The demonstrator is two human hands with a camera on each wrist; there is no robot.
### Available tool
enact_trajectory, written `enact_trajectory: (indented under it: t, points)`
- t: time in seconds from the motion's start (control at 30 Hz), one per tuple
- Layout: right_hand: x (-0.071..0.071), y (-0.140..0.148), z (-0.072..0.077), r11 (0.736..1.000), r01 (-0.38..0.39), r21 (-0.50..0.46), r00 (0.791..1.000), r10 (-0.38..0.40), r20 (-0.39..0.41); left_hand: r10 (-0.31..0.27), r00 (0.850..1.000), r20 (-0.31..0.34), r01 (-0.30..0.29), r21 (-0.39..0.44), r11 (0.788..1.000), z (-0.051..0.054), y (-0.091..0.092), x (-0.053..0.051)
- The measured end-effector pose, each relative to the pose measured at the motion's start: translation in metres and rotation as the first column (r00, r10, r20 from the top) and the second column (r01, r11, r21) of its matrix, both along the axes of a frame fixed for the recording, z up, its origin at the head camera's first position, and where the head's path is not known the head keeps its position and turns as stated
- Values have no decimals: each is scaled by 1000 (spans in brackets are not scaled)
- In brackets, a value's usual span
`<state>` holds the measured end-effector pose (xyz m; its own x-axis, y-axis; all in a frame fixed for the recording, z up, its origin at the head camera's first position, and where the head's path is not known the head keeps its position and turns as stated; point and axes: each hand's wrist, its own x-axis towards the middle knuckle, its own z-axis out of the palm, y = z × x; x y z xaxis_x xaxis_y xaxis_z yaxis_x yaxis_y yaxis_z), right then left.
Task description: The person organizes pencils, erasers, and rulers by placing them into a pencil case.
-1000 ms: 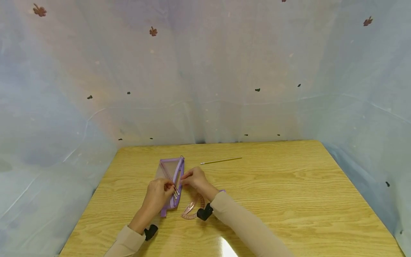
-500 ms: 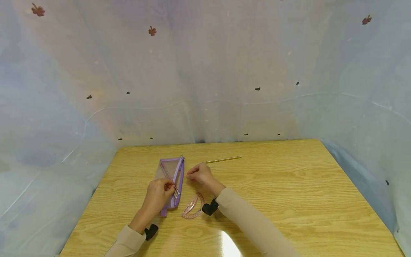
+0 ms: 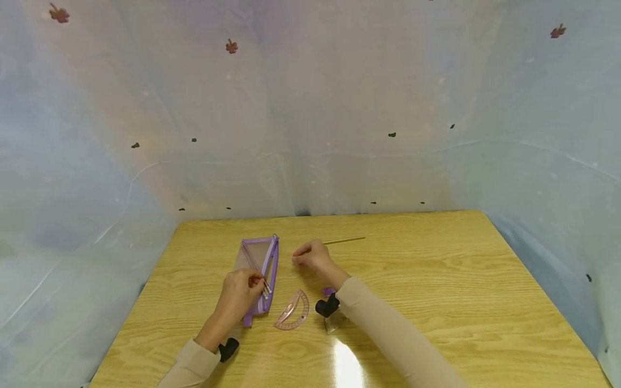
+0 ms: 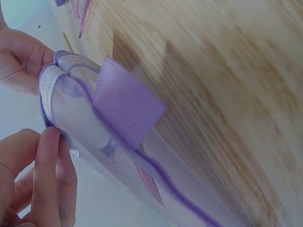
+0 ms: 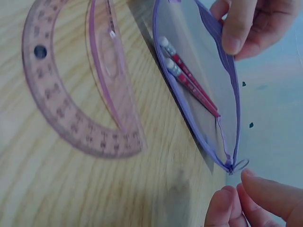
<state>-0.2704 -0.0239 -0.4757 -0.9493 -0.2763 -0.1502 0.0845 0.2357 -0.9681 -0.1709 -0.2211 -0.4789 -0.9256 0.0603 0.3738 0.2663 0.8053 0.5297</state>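
Ref = purple mesh pouch (image 3: 261, 257). Its long axis runs front-to-back from the person, slightly slanted; the mouth, edged by a zip rim (image 5: 231, 66), is along its R side, facing the R hand (image 3: 315, 256).

L hand (image 3: 237, 289) is at the pouch's near half, thumb + fingers pinching the rim; mouth gapes a bit. Two red pencils (image 5: 190, 89) w/ white erasers are inside the pouch, slantwise, eraser ends at the mouth by the L hand.

R hand is to the pouch's R, level w/ its far half & apart from it. Fingers loosely curled; nothing seen btwn thumb & fingertips.

Gold pencil (image 3: 345, 240) lies on the table (image 3: 436, 280), R of the pouch near its far end, out past the R hand. Long axis approx crosswise, i.e. nearly square to the pouch's. Its inner end points back toward the pouch but is hidden behind the R hand, so can't tell if they touch. R hand is clearly the nearer; L hand is across the pouch from it. My read: pencil & mouth don't line up as they lie, so it'd need turning to fit lengthwise.

Pink protractor (image 3: 289, 309) lies just R of the pouch's near end, nearer the person than the R hand.
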Motion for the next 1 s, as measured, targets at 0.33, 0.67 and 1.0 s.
enact_trajectory:
  t: [0.33,0.67,1.0]
  points:
    - [-10,17,1,999,21,25,999,-20,-40,0,1000,4,0,9,1000,-2,0,0]
    - [-17,34,2,999,36,32,998,-35,-47,7,1000,16,-8,16,1000,-2,-1,2]
    - [-26,48,5,993,85,81,994,-79,-72,12,1000,24,-13,24,1000,-1,-2,4]
